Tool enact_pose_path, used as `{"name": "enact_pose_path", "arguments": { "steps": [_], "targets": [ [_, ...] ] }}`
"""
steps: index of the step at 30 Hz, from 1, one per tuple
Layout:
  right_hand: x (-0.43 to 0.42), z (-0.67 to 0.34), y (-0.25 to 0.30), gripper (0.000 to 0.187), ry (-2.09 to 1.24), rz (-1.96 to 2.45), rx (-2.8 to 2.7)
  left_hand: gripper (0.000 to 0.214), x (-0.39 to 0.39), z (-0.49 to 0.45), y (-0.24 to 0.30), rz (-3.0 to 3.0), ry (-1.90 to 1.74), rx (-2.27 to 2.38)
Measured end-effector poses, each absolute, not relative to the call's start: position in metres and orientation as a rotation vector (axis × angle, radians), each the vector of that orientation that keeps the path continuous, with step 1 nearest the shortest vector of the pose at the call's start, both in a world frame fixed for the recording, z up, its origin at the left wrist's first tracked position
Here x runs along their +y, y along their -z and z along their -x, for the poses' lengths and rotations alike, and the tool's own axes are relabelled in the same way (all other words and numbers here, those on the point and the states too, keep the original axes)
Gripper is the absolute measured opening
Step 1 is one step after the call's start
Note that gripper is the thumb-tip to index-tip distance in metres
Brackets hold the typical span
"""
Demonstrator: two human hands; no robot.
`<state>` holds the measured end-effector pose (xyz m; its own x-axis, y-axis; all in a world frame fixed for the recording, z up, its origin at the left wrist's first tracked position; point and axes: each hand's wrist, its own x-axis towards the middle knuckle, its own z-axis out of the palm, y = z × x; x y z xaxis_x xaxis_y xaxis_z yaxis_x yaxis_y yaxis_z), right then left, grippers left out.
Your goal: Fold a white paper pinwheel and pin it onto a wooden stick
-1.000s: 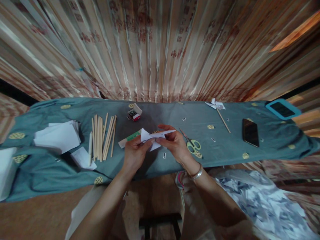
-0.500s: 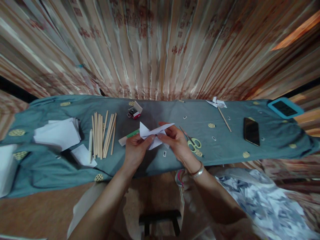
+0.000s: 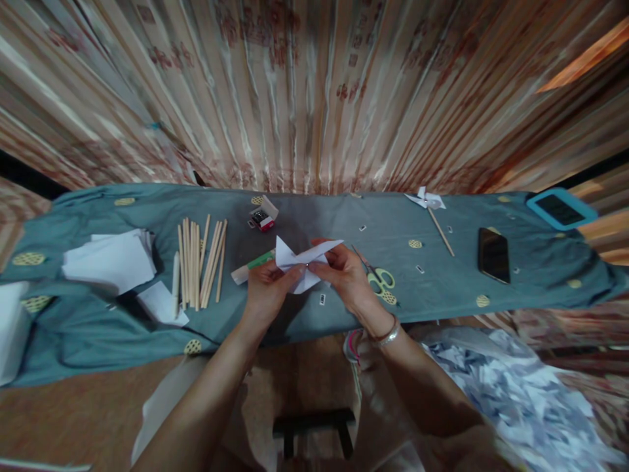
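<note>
Both my hands hold a folded white paper shape (image 3: pixel 302 261) with pointed flaps just above the teal cloth-covered table (image 3: pixel 314 229). My left hand (image 3: pixel 268 292) pinches its left side with closed fingers. My right hand (image 3: pixel 346 278), a bracelet on its wrist, pinches the middle and right flap. A green and white glue stick (image 3: pixel 250 267) lies just behind my left hand. Yellow-handled scissors (image 3: pixel 376 278) lie right beside my right hand.
A row of several wooden sticks (image 3: pixel 201 262) lies to the left, past it a stack of white paper squares (image 3: pixel 111 259). A small red and white box (image 3: pixel 263 216) stands behind. A finished paper pinwheel on a stick (image 3: pixel 432 213), a black phone (image 3: pixel 494 255) and a blue-cased device (image 3: pixel 560 210) lie right.
The hands and paper have stayed almost in place; the fingers have shifted slightly on the paper's middle, and the view has drifted a little.
</note>
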<state>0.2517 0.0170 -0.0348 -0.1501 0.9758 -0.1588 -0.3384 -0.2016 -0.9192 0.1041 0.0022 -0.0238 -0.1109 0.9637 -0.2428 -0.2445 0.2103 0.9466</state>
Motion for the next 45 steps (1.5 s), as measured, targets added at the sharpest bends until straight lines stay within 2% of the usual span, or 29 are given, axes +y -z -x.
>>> {"name": "enact_pose_path", "arguments": {
  "steps": [8, 20, 30, 45],
  "targets": [
    [0.016, -0.249, 0.031, 0.044, -1.581, 1.000, -0.940, 0.028, 0.002, -0.107, 0.022, -0.687, -1.226, 1.174],
    [0.016, -0.248, 0.030, 0.044, -1.589, 0.999, -0.935, 0.033, 0.002, -0.107, 0.025, -0.663, -1.266, 1.151],
    [0.015, -0.248, 0.028, 0.047, -1.599, 0.999, -0.944, 0.027, 0.003, -0.106, 0.026, -0.650, -1.264, 1.140],
    [0.016, -0.240, 0.033, 0.042, -1.603, 1.014, -0.938, 0.033, -0.003, -0.099, 0.026, -0.643, -1.270, 1.136]
  ]
}}
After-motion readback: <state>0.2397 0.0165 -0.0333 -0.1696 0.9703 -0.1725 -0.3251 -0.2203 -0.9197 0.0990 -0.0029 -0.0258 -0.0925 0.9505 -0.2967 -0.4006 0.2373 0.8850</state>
